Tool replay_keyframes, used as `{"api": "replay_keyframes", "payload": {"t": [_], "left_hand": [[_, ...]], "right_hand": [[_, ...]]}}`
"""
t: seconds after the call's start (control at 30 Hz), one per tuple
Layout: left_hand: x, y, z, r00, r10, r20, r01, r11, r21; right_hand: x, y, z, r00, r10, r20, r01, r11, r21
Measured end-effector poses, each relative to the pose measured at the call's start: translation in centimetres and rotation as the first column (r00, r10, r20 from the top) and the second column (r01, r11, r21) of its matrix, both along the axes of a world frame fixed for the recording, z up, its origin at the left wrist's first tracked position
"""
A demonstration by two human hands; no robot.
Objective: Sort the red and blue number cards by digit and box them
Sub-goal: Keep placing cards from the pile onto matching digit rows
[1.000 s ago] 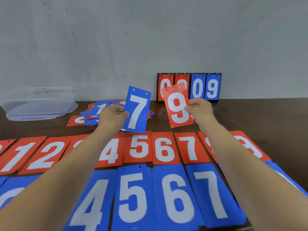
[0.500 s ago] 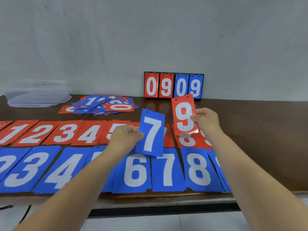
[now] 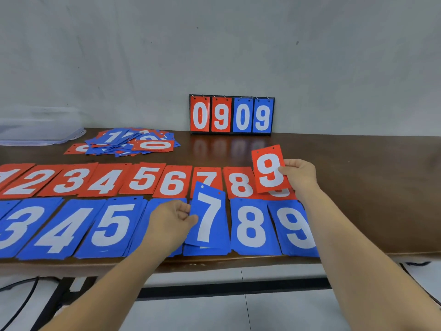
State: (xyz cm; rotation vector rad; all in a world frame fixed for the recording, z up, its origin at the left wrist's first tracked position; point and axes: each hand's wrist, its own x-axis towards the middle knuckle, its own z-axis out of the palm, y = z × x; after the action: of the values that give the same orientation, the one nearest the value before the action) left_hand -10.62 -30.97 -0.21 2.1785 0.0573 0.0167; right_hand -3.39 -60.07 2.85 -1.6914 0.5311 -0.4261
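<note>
Over the blue 7 pile (image 3: 205, 250), the left hand (image 3: 170, 222) has lowered its pinched blue 7 card (image 3: 210, 216); the right hand (image 3: 298, 174) still pinches a red 9 card (image 3: 269, 169); the clear box (image 3: 35, 130) looks blurred.

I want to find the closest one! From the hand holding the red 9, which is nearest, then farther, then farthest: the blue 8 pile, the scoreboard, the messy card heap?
From the right hand:
1. Blue 8 pile, just below it and to its left, near the table's front edge.
2. Scoreboard, against the wall at the back.
3. Messy card heap, far to the left at the back.
</note>
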Motion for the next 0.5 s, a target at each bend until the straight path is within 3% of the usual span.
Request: {"api": "replay_keyframes", "payload": {"t": [0.1, 0.23, 0.37, 0.5], "left_hand": [[-0.2, -0.6, 0.0, 0.997, 0.001, 0.071, -0.014, 0.983, 0.181], [-0.4, -0.9, 0.0, 0.998, -0.014, 0.067, -0.013, 0.924, 0.383], [-0.5, -1.1, -0.1, 0.997, -0.035, 0.069, -0.006, 0.853, 0.522], [-0.1, -1.1, 0.0, 0.991, -0.077, 0.108, 0.006, 0.840, 0.543]], "right_hand": [[0.5, -1.2, -0.6, 0.999, -0.035, -0.031, 0.034, 0.999, -0.015], [1.0, -1.9, -1.7, 0.992, -0.091, -0.089, 0.068, 0.969, -0.237], [0.9, -1.8, -3.1, 0.979, -0.134, -0.153, 0.033, 0.847, -0.530], [0.9, -1.7, -3.5, 0.962, -0.167, -0.218, -0.046, 0.683, -0.729]]}}
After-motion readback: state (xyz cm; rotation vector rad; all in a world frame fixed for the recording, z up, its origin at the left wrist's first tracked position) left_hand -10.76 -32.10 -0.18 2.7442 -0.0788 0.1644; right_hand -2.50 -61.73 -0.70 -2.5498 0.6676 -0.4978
